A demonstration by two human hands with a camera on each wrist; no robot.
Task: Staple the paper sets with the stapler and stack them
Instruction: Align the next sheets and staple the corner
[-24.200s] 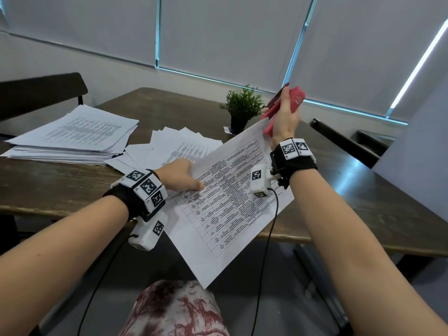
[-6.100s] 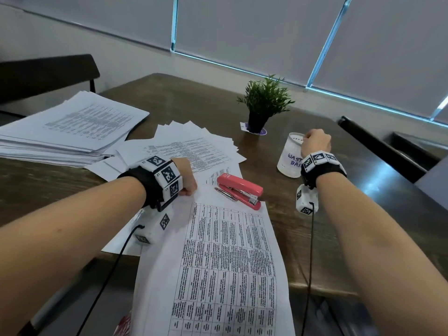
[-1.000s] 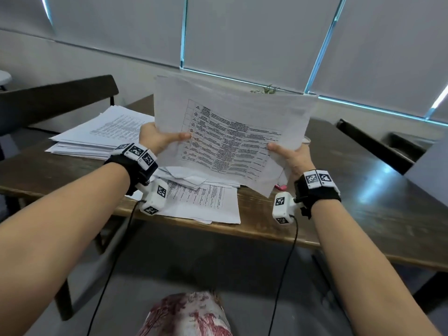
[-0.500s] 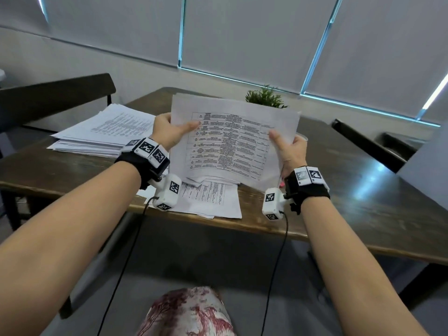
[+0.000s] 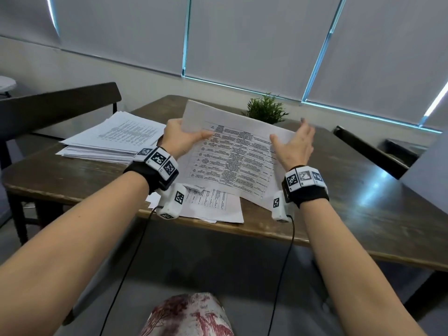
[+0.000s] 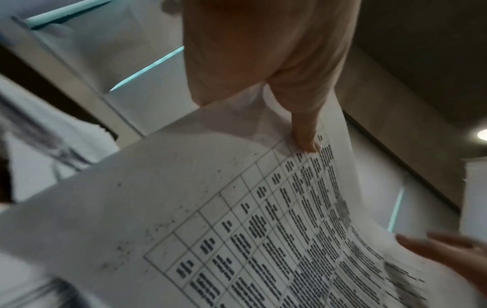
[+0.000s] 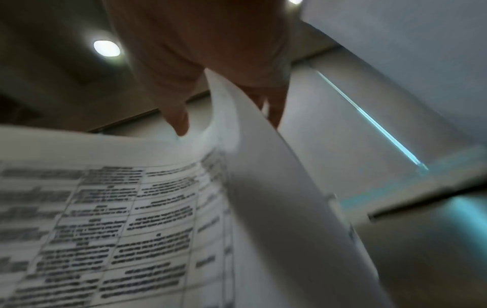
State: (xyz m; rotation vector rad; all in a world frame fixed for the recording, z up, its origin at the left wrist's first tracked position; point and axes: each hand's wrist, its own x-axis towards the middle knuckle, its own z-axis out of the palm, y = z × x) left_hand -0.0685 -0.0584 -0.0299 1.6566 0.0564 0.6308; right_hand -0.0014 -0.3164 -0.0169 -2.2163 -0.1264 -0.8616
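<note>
On the far left of the tabletop [image 5: 72, 180] sits a thick stack of papers [image 5: 114, 137], squared up and lying flat; it reads as the pile for finished sets. Just right of it, the left hand [image 5: 178, 139] grips the paper set [image 5: 232, 156] at its upper left corner, thumb on the printed face and the other fingers hidden behind the sheets. The left wrist view confirms this pinch, with the thumb [image 6: 307, 133] pressed down near the table's header row. The set tilts, its far edge lifted and its near edge resting on loose sheets [image 5: 213, 202] that lie at the tabletop's front edge. Its long axis runs roughly left to right between the two hands.

At the set's right edge, the right hand [image 5: 294, 146] is spread, fingers straight and relaxed; it holds nothing firmly, and in the right wrist view the sheet's edge curls up between thumb and fingers. A small potted plant [image 5: 265, 110] stands behind the set.

The stapler is not visible; it may lie under the raised sheets, but that cannot be told. The left hand alone controls the set, and the stack lies directly to that hand's left. If this set is already stapled, a short leftward carry by the left hand would serve; if not, the free right hand is the one to seek the stapler.
</note>
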